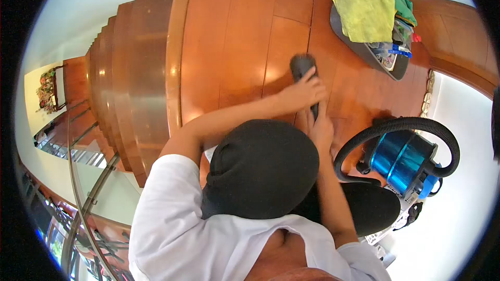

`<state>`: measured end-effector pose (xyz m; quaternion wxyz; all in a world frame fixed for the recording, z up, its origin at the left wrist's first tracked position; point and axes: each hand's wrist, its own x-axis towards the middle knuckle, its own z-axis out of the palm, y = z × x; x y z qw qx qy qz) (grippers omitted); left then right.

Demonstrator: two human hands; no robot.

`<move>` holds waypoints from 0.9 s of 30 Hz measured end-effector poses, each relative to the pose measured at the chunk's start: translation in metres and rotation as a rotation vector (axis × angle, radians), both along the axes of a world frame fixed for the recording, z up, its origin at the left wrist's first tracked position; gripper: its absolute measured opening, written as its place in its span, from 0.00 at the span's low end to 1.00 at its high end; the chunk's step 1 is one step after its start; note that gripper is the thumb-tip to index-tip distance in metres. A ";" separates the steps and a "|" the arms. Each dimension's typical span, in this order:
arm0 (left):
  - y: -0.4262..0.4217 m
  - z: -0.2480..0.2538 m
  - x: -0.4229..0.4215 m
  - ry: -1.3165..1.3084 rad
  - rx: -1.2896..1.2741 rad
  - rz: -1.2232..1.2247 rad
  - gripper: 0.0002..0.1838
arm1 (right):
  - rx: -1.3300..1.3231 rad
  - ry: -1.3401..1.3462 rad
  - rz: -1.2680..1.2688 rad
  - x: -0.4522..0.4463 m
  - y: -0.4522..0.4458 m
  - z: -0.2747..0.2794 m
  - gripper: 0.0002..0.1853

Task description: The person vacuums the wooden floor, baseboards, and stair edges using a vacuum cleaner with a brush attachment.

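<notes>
A black tool with a brush-like head (302, 65) is held over the brown wooden floor. My left hand (308, 91) is closed around it just below the head, with one finger lying along it. Nearer my body, my right hand (321, 126) grips the lower part of the same tool. The fingers partly cover the handle, and its lower end is hidden. My bent knees in black trousers (263, 169) are between my arms.
Stairs (151, 73) descend at the left, past the landing's edge (176, 52). A grey bin (359, 47) at the upper right holds bottles, with a yellow cloth (367, 8) and a green cloth (401, 1). A blue vacuum cleaner (398, 158) with a black hose (411, 123) stands at the right.
</notes>
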<state>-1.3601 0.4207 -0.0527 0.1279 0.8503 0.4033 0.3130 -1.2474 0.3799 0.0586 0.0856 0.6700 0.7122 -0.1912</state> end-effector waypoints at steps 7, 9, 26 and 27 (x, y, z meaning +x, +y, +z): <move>0.042 -0.008 -0.009 -0.055 0.050 0.012 0.17 | 0.077 0.048 -0.013 -0.003 0.034 -0.016 0.28; 0.084 -0.009 -0.017 -0.027 0.075 0.040 0.17 | 0.053 0.134 -0.048 -0.007 0.076 -0.020 0.27; 0.171 -0.023 -0.050 0.086 0.159 0.141 0.17 | 0.183 0.117 0.061 -0.048 0.154 -0.028 0.26; 0.188 -0.023 -0.055 0.112 0.151 0.202 0.17 | 0.226 0.146 0.097 -0.054 0.173 -0.030 0.26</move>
